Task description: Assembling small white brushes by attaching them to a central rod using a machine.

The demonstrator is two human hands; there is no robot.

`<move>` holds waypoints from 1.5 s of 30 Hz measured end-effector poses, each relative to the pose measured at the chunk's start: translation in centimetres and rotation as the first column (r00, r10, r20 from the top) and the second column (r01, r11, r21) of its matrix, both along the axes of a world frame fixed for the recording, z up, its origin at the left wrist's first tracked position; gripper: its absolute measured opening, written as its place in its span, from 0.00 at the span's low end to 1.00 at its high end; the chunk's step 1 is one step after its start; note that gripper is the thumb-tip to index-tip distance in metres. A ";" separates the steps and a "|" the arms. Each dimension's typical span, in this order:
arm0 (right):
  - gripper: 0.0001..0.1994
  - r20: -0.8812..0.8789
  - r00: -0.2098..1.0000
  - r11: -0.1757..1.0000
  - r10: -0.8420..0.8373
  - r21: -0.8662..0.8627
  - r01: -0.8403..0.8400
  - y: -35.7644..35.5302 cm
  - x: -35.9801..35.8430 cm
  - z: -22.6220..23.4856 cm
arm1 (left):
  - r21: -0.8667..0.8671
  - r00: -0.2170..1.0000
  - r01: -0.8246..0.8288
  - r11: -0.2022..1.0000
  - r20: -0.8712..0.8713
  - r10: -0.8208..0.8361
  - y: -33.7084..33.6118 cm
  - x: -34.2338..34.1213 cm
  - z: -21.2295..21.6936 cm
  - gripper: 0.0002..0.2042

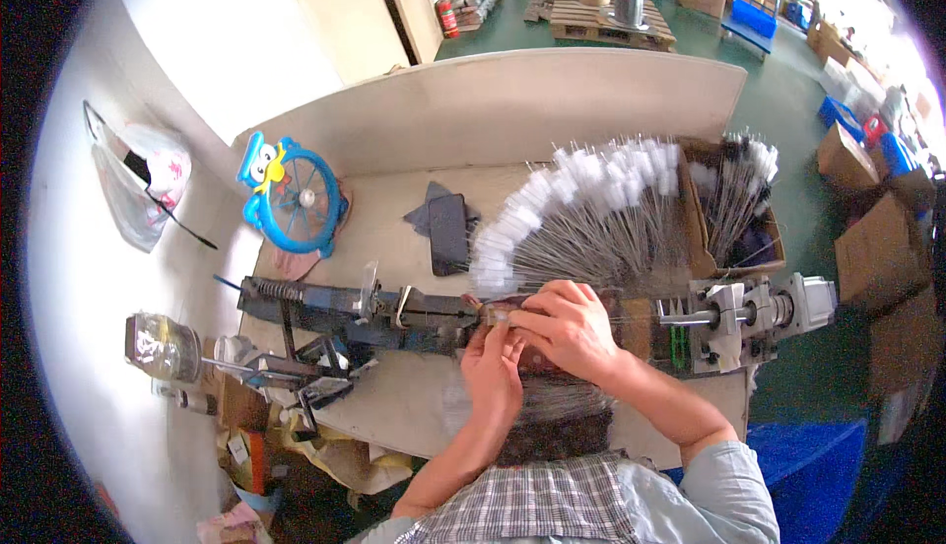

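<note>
Close to the table's front edge my two hands meet over a small pale piece (501,316). My left hand (493,372) has thumb and fingers pressed together at it. From the right, my right hand (567,329) pinches at the same spot, its fingers curled. The piece is too small and too covered to name. Just left of the hands runs a long dark metal rig (325,300) with a spring and a clamp. Behind them fans out a big bundle of thin wire stems with white brush-like ends (527,211). More thin, clear strands (567,396) lie in front of my body.
A motor with a shaft and brackets (754,315) sits at the table's right end. A box of dark-tipped wire stems (744,199) stands behind it. A dark phone (448,234) and a blue toy-like fan (301,199) are at the back left. A jar-like motor housing (163,347) juts out left.
</note>
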State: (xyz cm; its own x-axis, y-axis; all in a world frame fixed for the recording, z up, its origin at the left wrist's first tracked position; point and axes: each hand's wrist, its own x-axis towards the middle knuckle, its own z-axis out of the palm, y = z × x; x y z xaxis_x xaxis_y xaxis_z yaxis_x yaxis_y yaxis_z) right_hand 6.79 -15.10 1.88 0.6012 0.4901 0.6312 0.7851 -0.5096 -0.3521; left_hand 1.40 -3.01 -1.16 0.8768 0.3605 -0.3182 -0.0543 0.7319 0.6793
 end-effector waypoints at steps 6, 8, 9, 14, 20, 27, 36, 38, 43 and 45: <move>0.14 -0.040 0.999 0.998 -0.029 0.046 0.031 0.6 -0.7 0.8 | 0.045 0.998 -0.026 0.999 0.055 0.023 0.4 0.3 -1.2 0.07; 0.16 -0.048 0.999 0.999 -0.019 0.028 0.021 1.1 -0.8 0.5 | -0.019 0.999 -0.019 1.000 0.042 0.020 0.6 0.3 -1.4 0.06; 0.17 -0.060 0.996 0.997 -0.059 0.039 0.062 1.4 -1.0 0.3 | -0.029 0.999 -0.024 0.999 0.049 0.025 0.5 0.3 -1.2 0.06; 0.19 -0.060 0.985 0.986 -0.162 0.024 0.163 1.7 -1.3 0.2 | -0.096 0.999 -0.043 0.994 -0.017 0.041 0.3 0.1 -0.9 0.05; 0.14 0.003 0.994 0.994 -0.108 0.006 0.108 1.5 -1.4 0.4 | -0.092 1.000 -0.009 0.996 0.027 0.012 0.4 0.0 -1.3 0.04; 0.12 -0.021 0.996 0.995 -0.091 -0.039 0.090 1.6 -1.2 0.8 | -0.128 0.999 0.002 0.992 0.053 0.005 0.4 0.0 -1.2 0.04; 0.13 -0.063 0.995 0.997 -0.079 0.015 0.080 2.2 -1.2 0.6 | -0.259 0.992 0.033 0.965 0.128 0.001 0.9 -0.3 -1.8 0.02; 0.13 -0.072 0.993 0.995 -0.092 0.030 0.094 2.3 -1.3 0.3 | -0.135 1.000 -0.013 0.991 0.017 0.016 0.3 -0.1 -0.7 0.04; 0.13 -0.060 0.992 0.993 -0.112 0.030 0.114 2.3 -1.4 0.1 | -0.138 1.000 -0.013 0.990 0.000 0.013 0.2 0.0 -0.3 0.03; 0.13 -0.056 0.993 0.993 -0.108 0.038 0.110 2.2 -1.4 0.2 | -0.129 1.000 -0.020 0.991 0.001 0.020 0.3 -0.1 -0.3 0.02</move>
